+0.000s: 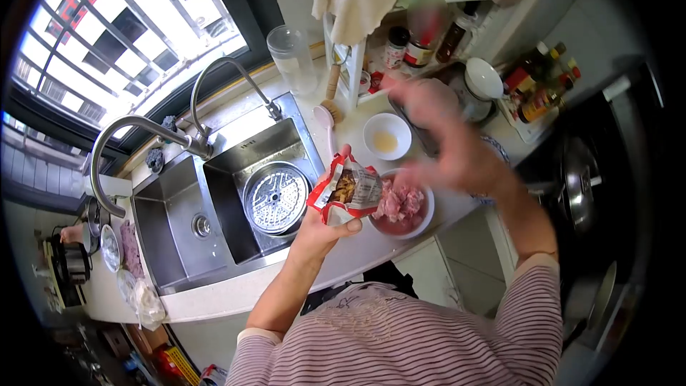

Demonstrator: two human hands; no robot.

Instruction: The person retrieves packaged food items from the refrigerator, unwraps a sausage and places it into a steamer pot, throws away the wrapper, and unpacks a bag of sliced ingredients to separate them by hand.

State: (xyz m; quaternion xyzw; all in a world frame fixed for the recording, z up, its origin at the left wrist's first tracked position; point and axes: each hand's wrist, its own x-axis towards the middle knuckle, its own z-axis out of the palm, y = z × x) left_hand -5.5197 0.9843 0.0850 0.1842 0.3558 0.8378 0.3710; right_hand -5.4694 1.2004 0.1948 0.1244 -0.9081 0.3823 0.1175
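Note:
My left hand (325, 232) is closed around a torn-open red and white packet (357, 189). Brownish pieces show in the packet, too small to name. Close to its right side stands a white bowl (426, 223) of raw pinkish meat (399, 204), partly covered by the packet. My right hand (454, 139) is raised above and to the right of this bowl, smeared by motion. Whether its fingers hold anything cannot be made out. Behind the packet sits a small white bowl (386, 125) with a little yellowish liquid (384, 143).
A double steel sink (171, 221) is on the left, a perforated round steamer tray (277, 196) in its right basin. Jars (418, 53) stand on a rack behind. Bottles (547, 89) and a dark stove with a lidded pan (582, 182) are at the right.

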